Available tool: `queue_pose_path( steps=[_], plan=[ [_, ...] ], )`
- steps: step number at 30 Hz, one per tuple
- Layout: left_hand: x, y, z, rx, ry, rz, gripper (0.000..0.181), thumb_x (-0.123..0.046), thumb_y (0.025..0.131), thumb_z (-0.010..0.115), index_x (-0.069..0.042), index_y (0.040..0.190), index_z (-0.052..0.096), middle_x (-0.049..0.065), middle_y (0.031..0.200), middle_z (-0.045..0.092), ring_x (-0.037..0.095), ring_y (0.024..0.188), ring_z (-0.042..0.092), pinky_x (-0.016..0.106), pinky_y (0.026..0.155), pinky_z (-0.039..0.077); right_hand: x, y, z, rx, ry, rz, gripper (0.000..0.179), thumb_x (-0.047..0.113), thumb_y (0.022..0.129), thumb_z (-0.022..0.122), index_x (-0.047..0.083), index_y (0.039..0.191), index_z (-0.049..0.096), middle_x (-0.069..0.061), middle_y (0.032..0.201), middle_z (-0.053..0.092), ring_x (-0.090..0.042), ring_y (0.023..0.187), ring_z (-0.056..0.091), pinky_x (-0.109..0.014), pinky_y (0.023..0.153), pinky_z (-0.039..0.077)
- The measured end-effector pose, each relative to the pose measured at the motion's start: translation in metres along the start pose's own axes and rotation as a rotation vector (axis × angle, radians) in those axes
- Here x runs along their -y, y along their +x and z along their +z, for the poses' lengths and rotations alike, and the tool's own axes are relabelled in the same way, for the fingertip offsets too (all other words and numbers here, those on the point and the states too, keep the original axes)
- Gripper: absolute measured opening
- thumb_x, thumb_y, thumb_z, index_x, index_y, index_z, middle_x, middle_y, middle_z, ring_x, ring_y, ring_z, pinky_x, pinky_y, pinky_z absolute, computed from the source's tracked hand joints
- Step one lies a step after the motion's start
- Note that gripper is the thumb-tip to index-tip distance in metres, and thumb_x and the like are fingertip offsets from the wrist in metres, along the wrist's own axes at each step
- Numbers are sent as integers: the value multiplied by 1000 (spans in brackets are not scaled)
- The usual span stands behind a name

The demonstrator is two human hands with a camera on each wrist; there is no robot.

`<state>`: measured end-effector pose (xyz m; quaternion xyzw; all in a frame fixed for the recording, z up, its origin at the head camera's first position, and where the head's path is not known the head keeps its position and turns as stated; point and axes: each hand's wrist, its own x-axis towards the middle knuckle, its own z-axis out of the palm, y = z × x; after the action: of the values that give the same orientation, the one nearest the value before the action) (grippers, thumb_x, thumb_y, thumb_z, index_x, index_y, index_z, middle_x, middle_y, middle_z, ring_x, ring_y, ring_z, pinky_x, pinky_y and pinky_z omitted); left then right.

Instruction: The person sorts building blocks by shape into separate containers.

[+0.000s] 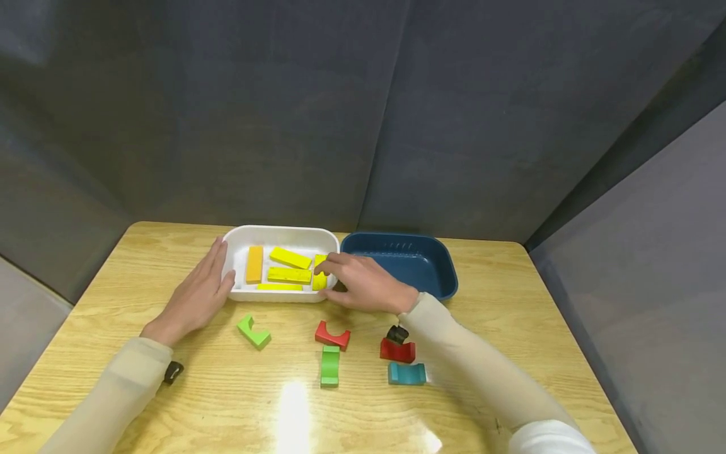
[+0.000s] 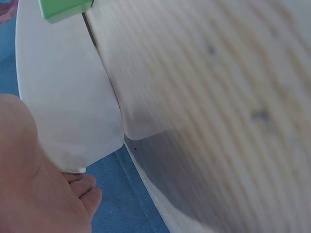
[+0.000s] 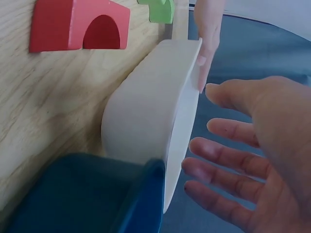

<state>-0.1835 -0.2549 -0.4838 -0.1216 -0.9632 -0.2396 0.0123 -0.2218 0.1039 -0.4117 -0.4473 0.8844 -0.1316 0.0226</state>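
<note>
A white tray [image 1: 278, 296] holds several yellow blocks [image 1: 290, 258] and an orange block [image 1: 254, 265]. My left hand [image 1: 195, 293] touches the tray's left end, its fingers extended along the outside. Over the right end of the tray is my right hand [image 1: 368, 282], just above a yellow block [image 1: 319, 282] that it partly covers. In the right wrist view, the fingers of the right hand [image 3: 248, 155] are spread and loosely bent beside the tray rim, with nothing held between them. The tray's inside is hidden in both wrist views.
A dark blue tray [image 1: 414, 268] stands against the white tray's right side. On the table in front lie green blocks [image 1: 329, 366], red blocks [image 1: 333, 337] and a teal block [image 1: 406, 374]. Dark curtain walls [image 1: 272, 126] rise behind the table.
</note>
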Motion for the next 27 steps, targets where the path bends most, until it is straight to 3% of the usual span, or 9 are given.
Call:
queue_pose_path(
  steps=[4, 12, 27],
  plan=[
    [1, 0, 0, 0, -2, 1, 73, -40, 117, 27, 0, 171, -1, 15, 179, -12, 49, 162, 9, 66, 129, 18, -4, -8, -2, -22, -13, 22, 45, 34, 100, 79, 11, 138, 71, -5, 133, 70, -15, 104, 63, -30, 90, 59],
    [2, 0, 0, 9, 3, -8, 74, -41, 117, 27, -1, 171, -2, 14, 179, -12, 48, 163, 9, 66, 129, 18, -13, -27, -3, -68, -13, 54, 44, 36, 101, 78, 12, 137, 71, -3, 123, 70, -14, 96, 62, -28, 84, 60],
    [5, 0, 0, 14, 5, -13, 74, -40, 117, 30, -3, 171, -4, 12, 179, -14, 47, 163, 8, 66, 129, 18, -39, -73, -2, -167, 7, 178, 49, 42, 101, 77, 10, 137, 70, -6, 128, 72, -22, 111, 71, -43, 93, 62]
  ],
)
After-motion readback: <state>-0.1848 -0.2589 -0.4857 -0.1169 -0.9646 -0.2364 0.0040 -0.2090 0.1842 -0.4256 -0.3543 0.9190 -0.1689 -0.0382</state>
